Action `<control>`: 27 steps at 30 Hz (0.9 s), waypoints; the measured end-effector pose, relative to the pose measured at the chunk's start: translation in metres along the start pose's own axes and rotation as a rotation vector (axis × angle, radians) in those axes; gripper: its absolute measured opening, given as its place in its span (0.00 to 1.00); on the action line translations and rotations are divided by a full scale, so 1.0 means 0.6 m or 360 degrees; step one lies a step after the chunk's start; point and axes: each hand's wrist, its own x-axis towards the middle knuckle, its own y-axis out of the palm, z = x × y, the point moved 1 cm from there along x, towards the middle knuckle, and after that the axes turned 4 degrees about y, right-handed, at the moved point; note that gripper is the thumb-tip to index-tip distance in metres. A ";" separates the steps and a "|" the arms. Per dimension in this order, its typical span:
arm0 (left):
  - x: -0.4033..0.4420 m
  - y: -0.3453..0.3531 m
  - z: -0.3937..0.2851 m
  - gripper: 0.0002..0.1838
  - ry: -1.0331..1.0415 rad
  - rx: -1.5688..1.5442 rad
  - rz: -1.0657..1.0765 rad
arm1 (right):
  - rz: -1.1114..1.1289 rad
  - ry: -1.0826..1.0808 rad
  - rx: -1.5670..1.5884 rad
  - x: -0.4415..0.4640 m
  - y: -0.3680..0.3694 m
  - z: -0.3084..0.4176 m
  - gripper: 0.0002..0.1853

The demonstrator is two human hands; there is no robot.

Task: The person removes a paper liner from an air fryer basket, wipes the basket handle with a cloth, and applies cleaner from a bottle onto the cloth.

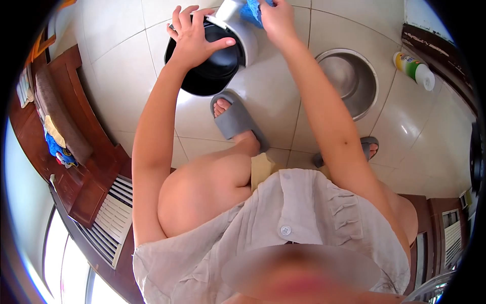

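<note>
A white appliance [247, 43] with a glossy black inside stands on the floor in front of me, and what kind it is I cannot make out. My left hand [191, 44] lies over its dark part, with fingers spread near the far rim and thumb stretched to the right. Bunched blue cloth [251, 12] is in my right hand [277, 23], at the appliance's far right side. The frame's top edge cuts off part of that hand. To the right of my right forearm stands a round metal pot [365, 81], its inside facing up.
A white, green and yellow bottle [415, 70] lies on the tiled floor [273, 96] at the right, by the wall. Grey slippers [235, 119] are on my feet. On the left is a dark wooden bench [76, 116] with cloths on it.
</note>
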 end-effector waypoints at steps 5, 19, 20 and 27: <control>-0.007 0.011 0.002 0.45 0.0026 0.0115 -0.0002 | 0.0136 -0.0915 -0.0759 -0.112 0.036 0.048 0.14; -0.005 0.024 0.008 0.62 0.0025 0.0227 -0.0002 | 0.0264 -0.0681 -0.0486 -0.144 0.025 0.045 0.19; -0.011 0.023 0.008 0.62 0.0023 0.0228 0.0014 | 0.0318 -0.0924 -0.0413 -0.152 0.028 0.052 0.19; 0.001 0.028 0.015 0.59 0.0011 0.0229 -0.0027 | 0.0452 -0.0923 -0.0345 -0.119 0.032 0.027 0.17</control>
